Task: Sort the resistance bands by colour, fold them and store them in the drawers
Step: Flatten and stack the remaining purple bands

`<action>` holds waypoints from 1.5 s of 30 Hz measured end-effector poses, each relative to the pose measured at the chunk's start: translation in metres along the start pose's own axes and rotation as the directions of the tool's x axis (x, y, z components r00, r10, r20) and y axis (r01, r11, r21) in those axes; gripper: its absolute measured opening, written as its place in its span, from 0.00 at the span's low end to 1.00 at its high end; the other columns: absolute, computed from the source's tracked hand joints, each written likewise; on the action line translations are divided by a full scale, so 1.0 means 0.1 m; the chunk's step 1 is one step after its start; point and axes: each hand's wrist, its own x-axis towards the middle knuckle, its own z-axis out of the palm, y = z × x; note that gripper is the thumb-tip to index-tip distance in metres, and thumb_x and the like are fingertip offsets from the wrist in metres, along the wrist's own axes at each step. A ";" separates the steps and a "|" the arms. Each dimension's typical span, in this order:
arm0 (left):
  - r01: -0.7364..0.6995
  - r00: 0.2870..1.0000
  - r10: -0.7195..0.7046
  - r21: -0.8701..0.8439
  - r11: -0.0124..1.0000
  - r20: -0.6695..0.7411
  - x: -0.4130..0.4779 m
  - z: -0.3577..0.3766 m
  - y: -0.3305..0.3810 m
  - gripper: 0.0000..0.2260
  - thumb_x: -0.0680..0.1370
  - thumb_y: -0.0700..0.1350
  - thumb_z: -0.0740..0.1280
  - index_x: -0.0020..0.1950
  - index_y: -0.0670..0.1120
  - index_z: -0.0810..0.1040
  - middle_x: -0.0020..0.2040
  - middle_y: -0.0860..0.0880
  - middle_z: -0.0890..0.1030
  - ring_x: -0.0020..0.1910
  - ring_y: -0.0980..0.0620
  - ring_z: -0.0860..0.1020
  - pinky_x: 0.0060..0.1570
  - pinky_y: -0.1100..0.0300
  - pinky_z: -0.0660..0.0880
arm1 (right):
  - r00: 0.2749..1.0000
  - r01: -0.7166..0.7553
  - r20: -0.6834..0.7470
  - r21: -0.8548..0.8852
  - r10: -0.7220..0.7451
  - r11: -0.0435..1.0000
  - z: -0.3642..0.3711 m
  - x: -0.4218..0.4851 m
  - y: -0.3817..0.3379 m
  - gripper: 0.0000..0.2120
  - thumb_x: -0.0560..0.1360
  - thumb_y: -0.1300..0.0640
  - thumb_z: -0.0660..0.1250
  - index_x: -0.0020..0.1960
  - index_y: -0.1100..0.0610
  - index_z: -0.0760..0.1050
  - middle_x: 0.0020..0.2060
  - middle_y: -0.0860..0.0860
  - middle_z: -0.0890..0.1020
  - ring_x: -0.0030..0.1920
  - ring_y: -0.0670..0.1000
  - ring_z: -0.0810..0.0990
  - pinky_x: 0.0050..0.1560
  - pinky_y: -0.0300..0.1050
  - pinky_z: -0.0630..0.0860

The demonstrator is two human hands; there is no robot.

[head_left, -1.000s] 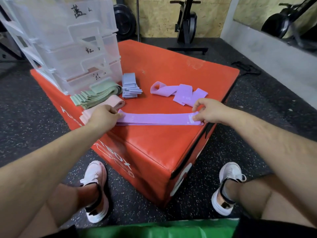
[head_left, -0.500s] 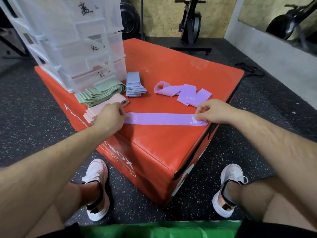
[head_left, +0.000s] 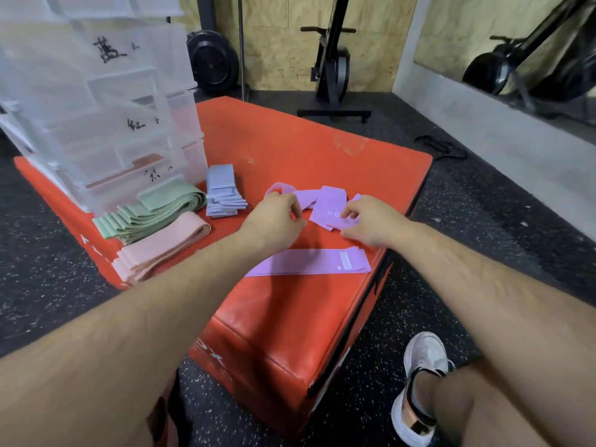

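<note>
top drawer (head_left: 96,53): we read handwritten 蓝 | middle drawer (head_left: 129,124): handwritten mark we take for 红, small figure beside it unclear | bottom drawer (head_left: 145,175): black scrawl we cannot read | loose purple band (head_left: 329,204): faint white "10" | red box (head_left: 290,317): white side lettering cut off, unreadable

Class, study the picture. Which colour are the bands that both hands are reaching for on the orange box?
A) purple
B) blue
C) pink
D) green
A: the left hand and the right hand are both at the loose purple bands, well clear of the green pile, the pink pile and the blue stack.
</note>
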 end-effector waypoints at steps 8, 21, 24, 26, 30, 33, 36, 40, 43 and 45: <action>0.012 1.000 -0.011 -0.111 0.994 0.008 0.22 0.11 0.19 0.05 0.77 0.45 0.69 0.51 0.45 0.78 0.38 0.53 0.76 0.40 0.56 0.75 0.34 0.71 0.65 | 0.990 0.031 -0.141 0.219 0.001 0.975 -0.20 0.05 -0.08 0.08 0.77 0.50 0.68 0.46 0.55 0.77 0.45 0.52 0.83 0.48 0.57 0.79 0.52 0.50 0.74; 0.018 0.997 -0.067 -0.674 0.739 -0.047 -0.01 -0.35 0.32 0.12 0.74 0.49 0.74 0.53 0.47 0.77 0.47 0.44 0.84 0.44 0.50 0.83 0.47 0.47 0.81 | 0.975 0.217 -0.136 0.749 -0.175 0.627 -0.62 -0.27 -0.80 0.14 0.82 0.49 0.63 0.48 0.54 0.85 0.38 0.49 0.83 0.37 0.44 0.76 0.37 0.36 0.71; 0.012 0.994 -0.083 -0.668 0.744 -0.074 -0.04 -0.45 0.23 0.03 0.78 0.45 0.71 0.49 0.48 0.79 0.42 0.47 0.83 0.40 0.51 0.81 0.43 0.53 0.81 | 0.971 0.239 -0.181 0.791 -0.157 0.563 -0.61 -0.25 -0.88 0.18 0.84 0.51 0.59 0.44 0.52 0.85 0.36 0.47 0.82 0.35 0.44 0.75 0.35 0.36 0.71; 0.014 0.991 -0.098 -0.649 0.761 -0.093 -0.07 -0.52 0.17 0.01 0.80 0.41 0.68 0.48 0.46 0.79 0.40 0.47 0.82 0.36 0.52 0.80 0.39 0.58 0.78 | 0.962 0.262 -0.261 0.790 -0.083 0.555 -0.58 -0.20 -0.92 0.12 0.82 0.58 0.62 0.46 0.58 0.83 0.36 0.49 0.80 0.34 0.43 0.76 0.36 0.34 0.71; 0.024 0.987 -0.117 -0.621 0.784 -0.110 -0.19 -0.67 0.09 0.05 0.81 0.38 0.66 0.51 0.39 0.80 0.35 0.48 0.80 0.29 0.58 0.77 0.30 0.68 0.73 | 0.961 0.269 -0.244 0.739 -0.127 0.618 -0.49 -0.10 -0.98 0.11 0.75 0.63 0.70 0.57 0.56 0.78 0.52 0.50 0.81 0.52 0.43 0.78 0.53 0.34 0.73; 0.030 0.983 -0.133 -0.611 0.791 -0.124 -0.26 -0.74 0.00 0.03 0.79 0.39 0.67 0.50 0.40 0.80 0.32 0.50 0.79 0.28 0.59 0.76 0.29 0.69 0.71 | 0.958 0.264 -0.108 0.695 -0.266 0.668 -0.40 -0.08 -1.08 0.12 0.75 0.63 0.72 0.58 0.58 0.79 0.56 0.52 0.83 0.56 0.47 0.80 0.59 0.39 0.74; 0.033 0.975 -0.155 -0.593 0.805 -0.157 -0.31 -0.81 -0.10 0.03 0.77 0.41 0.71 0.44 0.46 0.79 0.35 0.49 0.79 0.32 0.54 0.76 0.31 0.63 0.75 | 0.949 0.266 -0.058 0.679 -0.311 0.684 -0.34 -0.10 -1.19 0.02 0.76 0.63 0.71 0.49 0.60 0.80 0.42 0.55 0.82 0.42 0.49 0.78 0.48 0.47 0.75; 0.037 0.965 -0.195 -0.637 0.770 -0.179 -0.37 -0.89 -0.21 0.04 0.76 0.38 0.71 0.42 0.44 0.79 0.36 0.46 0.79 0.33 0.50 0.77 0.37 0.52 0.78 | 0.938 0.282 -0.008 0.599 -0.346 0.750 -0.31 -0.09 -1.22 0.04 0.73 0.58 0.75 0.46 0.55 0.80 0.41 0.54 0.84 0.41 0.47 0.79 0.49 0.49 0.78; 0.009 0.942 -0.237 -0.687 0.726 -0.238 -0.41 -0.99 -0.27 0.04 0.77 0.38 0.70 0.43 0.44 0.79 0.36 0.47 0.79 0.33 0.52 0.76 0.34 0.58 0.76 | 0.942 0.281 0.078 0.346 -0.326 0.895 -0.26 -0.08 -1.12 0.07 0.70 0.50 0.74 0.43 0.51 0.78 0.39 0.50 0.81 0.43 0.52 0.79 0.47 0.52 0.77; -0.014 0.926 -0.265 -0.729 0.685 -0.267 -0.44 -1.07 -0.31 0.06 0.78 0.38 0.70 0.42 0.46 0.79 0.35 0.48 0.79 0.32 0.53 0.75 0.31 0.63 0.72 | 0.949 0.249 0.142 0.200 -0.280 0.948 -0.22 -0.09 -1.01 0.08 0.72 0.50 0.72 0.40 0.49 0.73 0.35 0.46 0.75 0.39 0.51 0.74 0.40 0.47 0.71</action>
